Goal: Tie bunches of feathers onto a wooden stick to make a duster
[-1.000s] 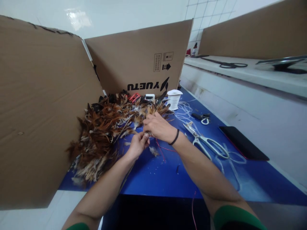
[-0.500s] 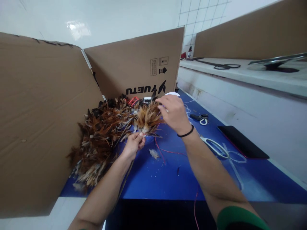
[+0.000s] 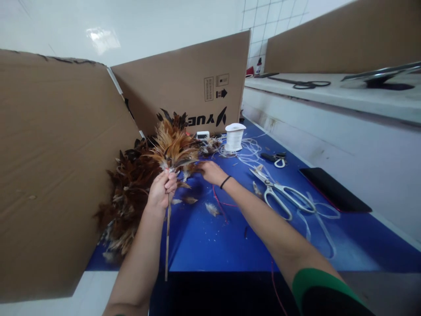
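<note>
My left hand (image 3: 161, 189) is closed around a thin stick (image 3: 167, 245) just below a bound bunch of golden-brown and dark feathers (image 3: 174, 142), a feather duster held nearly upright. A bit of red shows at the binding above my fingers. To the right of the bunch, my right hand (image 3: 213, 173) is low over the blue table, its fingers together on brown feathers (image 3: 199, 166); the fingertips are partly hidden. Left of the duster lies a big heap of loose brown feathers (image 3: 131, 188). A pale fluffy feather (image 3: 212, 209) rests on the tabletop.
White-handled scissors (image 3: 279, 191) lie open on the right, near cutters (image 3: 274, 159) and a black flat case (image 3: 335, 188). A white spool (image 3: 234, 138) stands at the back amid loose clear strands. Cardboard panels (image 3: 184, 87) wall the left and back. Red cord (image 3: 220, 204) trails across the table.
The duster has moved left and stands more upright, its stick now showing below my left hand. My right hand has come down from the feather tips to beside the bunch, uncovering the spool and scissors.
</note>
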Available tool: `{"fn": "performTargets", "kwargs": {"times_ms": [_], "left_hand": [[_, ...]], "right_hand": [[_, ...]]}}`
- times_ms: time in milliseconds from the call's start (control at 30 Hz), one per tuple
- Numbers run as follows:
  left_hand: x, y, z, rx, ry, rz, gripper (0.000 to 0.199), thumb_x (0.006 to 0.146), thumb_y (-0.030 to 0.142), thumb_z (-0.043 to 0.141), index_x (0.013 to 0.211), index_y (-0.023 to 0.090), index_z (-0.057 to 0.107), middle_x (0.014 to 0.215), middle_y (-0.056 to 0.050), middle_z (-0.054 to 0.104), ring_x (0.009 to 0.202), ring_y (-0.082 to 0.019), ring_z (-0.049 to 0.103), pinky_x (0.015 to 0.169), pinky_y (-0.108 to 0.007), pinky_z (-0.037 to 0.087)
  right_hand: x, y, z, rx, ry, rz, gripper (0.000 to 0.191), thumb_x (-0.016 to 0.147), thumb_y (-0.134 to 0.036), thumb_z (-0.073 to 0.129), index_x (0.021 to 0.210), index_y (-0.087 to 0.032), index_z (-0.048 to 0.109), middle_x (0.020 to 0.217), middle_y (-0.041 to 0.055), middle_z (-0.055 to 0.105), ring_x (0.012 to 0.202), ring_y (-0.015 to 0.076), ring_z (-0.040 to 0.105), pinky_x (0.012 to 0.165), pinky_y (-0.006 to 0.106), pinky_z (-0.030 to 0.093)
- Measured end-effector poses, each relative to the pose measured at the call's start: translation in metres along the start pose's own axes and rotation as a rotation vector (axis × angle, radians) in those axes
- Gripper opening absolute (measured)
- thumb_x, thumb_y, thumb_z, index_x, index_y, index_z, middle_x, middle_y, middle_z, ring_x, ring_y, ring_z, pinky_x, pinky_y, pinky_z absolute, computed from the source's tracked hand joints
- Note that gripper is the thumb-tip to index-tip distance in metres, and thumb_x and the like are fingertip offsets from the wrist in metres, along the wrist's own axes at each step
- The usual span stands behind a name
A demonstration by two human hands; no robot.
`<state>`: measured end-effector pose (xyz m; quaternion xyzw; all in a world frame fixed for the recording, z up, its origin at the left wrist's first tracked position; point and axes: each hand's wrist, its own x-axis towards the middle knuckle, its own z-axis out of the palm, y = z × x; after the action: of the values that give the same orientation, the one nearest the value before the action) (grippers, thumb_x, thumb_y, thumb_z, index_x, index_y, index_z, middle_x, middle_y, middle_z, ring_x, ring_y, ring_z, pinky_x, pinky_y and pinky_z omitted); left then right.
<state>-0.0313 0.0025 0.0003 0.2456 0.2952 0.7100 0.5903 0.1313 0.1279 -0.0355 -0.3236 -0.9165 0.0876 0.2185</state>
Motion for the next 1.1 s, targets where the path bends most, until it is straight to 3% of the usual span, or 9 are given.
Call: {"fn": "performTargets", "kwargs": {"times_ms": [100, 233, 433, 567, 733, 833, 967, 1100], "left_hand": [[0.0, 0.001, -0.001, -0.051, -0.008, -0.022, 0.025, 0.092, 0.009, 0.035, 0.068, 0.013, 0.043, 0.059, 0.004, 0.042, 0.035, 0.001, 0.031, 0.031, -0.008, 0.021], [0.002, 0.0, -0.003, -0.103, -0.027, -0.055, 0.026, 0.093, 0.01, 0.032, 0.07, 0.014, 0.043, 0.059, 0.004, 0.041, 0.034, 0.001, 0.032, 0.03, -0.008, 0.02], [0.005, -0.003, -0.007, -0.183, -0.032, -0.127, 0.028, 0.094, 0.009, 0.029, 0.07, 0.013, 0.042, 0.059, 0.004, 0.04, 0.035, 0.002, 0.032, 0.03, -0.008, 0.019], [0.004, -0.002, -0.006, -0.251, -0.028, -0.154, 0.031, 0.095, 0.012, 0.026, 0.068, 0.013, 0.041, 0.059, 0.004, 0.039, 0.034, 0.002, 0.032, 0.03, -0.009, 0.019], [0.002, -0.002, -0.003, -0.297, -0.025, -0.176, 0.033, 0.096, 0.013, 0.024, 0.067, 0.013, 0.039, 0.058, 0.004, 0.039, 0.034, 0.002, 0.032, 0.029, -0.009, 0.019], [0.003, -0.003, -0.004, -0.304, -0.019, -0.179, 0.031, 0.095, 0.01, 0.024, 0.068, 0.014, 0.039, 0.058, 0.004, 0.039, 0.034, 0.003, 0.032, 0.029, -0.009, 0.019], [0.005, -0.004, -0.006, -0.295, -0.02, -0.191, 0.031, 0.096, 0.012, 0.026, 0.068, 0.014, 0.039, 0.058, 0.005, 0.039, 0.034, 0.002, 0.032, 0.03, -0.009, 0.019], [0.005, -0.006, -0.007, -0.271, -0.02, -0.197, 0.031, 0.096, 0.012, 0.024, 0.069, 0.014, 0.04, 0.058, 0.005, 0.04, 0.034, 0.002, 0.033, 0.029, -0.009, 0.018]], "right_hand": [[0.008, -0.005, 0.021, -0.114, -0.079, -0.133, 0.032, 0.085, -0.009, 0.046, 0.107, -0.02, 0.066, 0.115, 0.0098, 0.064, 0.106, 0.0187, 0.054, 0.086, 0.027, 0.039], [0.019, -0.015, 0.042, -0.262, -0.07, -0.247, 0.028, 0.092, -0.022, 0.042, 0.107, -0.021, 0.065, 0.126, 0.0098, 0.056, 0.114, 0.0242, 0.045, 0.087, 0.037, 0.035], [0.03, -0.022, 0.052, -0.333, -0.069, -0.281, 0.026, 0.092, -0.019, 0.041, 0.095, -0.016, 0.066, 0.111, 0.0113, 0.062, 0.113, 0.0226, 0.043, 0.088, 0.038, 0.029], [0.027, -0.023, 0.033, -0.238, 0.005, -0.183, 0.029, 0.094, -0.022, 0.039, 0.099, -0.019, 0.067, 0.109, 0.01, 0.064, 0.113, 0.0225, 0.045, 0.089, 0.039, 0.026], [0.018, -0.023, -0.011, -0.188, 0.152, -0.095, 0.026, 0.09, -0.016, 0.043, 0.097, -0.018, 0.068, 0.111, 0.011, 0.064, 0.104, 0.0214, 0.052, 0.086, 0.036, 0.028], [0.013, -0.022, -0.032, -0.162, 0.115, -0.088, 0.027, 0.087, -0.011, 0.042, 0.092, -0.013, 0.069, 0.095, 0.0119, 0.067, 0.091, 0.0192, 0.057, 0.078, 0.031, 0.033], [0.007, -0.026, -0.046, 0.112, -0.022, -0.225, 0.022, 0.085, -0.011, 0.048, 0.093, -0.015, 0.069, 0.087, 0.0062, 0.069, 0.08, 0.0143, 0.061, 0.072, 0.024, 0.039], [0.004, -0.035, -0.05, 0.31, -0.03, -0.312, 0.023, 0.084, -0.012, 0.053, 0.102, -0.016, 0.066, 0.095, 0.0052, 0.07, 0.089, 0.0147, 0.063, 0.079, 0.025, 0.043]]}}
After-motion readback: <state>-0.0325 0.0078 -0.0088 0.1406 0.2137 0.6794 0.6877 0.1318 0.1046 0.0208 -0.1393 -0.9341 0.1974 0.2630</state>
